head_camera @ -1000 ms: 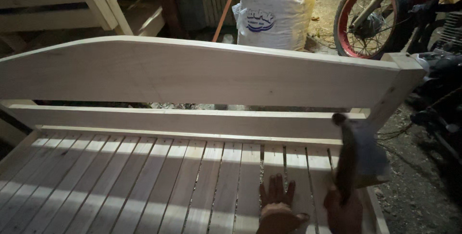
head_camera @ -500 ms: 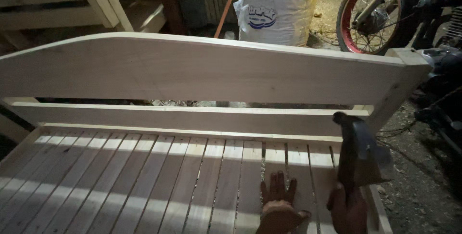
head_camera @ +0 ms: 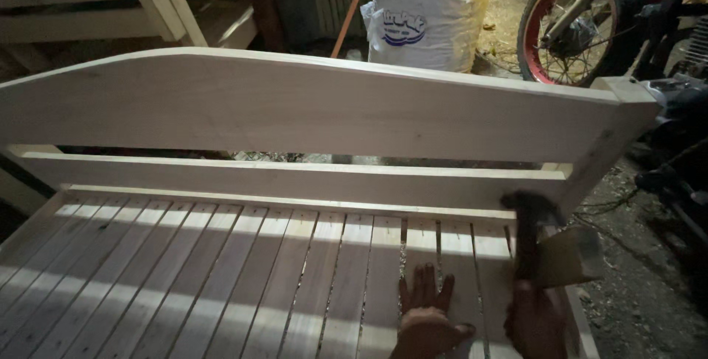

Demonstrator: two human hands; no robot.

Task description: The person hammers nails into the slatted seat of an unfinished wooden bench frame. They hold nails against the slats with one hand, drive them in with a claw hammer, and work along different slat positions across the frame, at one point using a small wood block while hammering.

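— While pressed flat on the slats [head_camera: 221, 278] at bottom centre, left hand [head_camera: 426, 315]: fingers spread apart, palm down, clamped on nothing.

— And lower right?

— Right hand [head_camera: 535, 323], fingers wrapped tight round the handle of a hammer [head_camera: 528, 237]. Held upright, dark head topmost, just in front of the lower rail [head_camera: 295, 182], close to the right post [head_camera: 616, 137]. Blurred, so hard to tell whether touching wood or not.

— Beside the hammer?

— A pale flat piece [head_camera: 568, 256], maybe card or a wood offcut, just right of the handle, near the bench's edge. Cannot tell whether held or lying there.

— Across the middle?

— Curved top board [head_camera: 295, 104], wide, running from left edge to right post, blocking most of the ground behind. Gap between it and the lower rail, dark beneath.

— Behind, up top?

— White sack [head_camera: 428, 12] at upper centre, an orange stick [head_camera: 352, 8] leaning just left of it. Red-rimmed wheel [head_camera: 568, 30] of a motorbike at upper right, well apart from the hands. More pale timber frames [head_camera: 110, 1] at upper left. Bare dirt ground [head_camera: 634, 285] down the right side.
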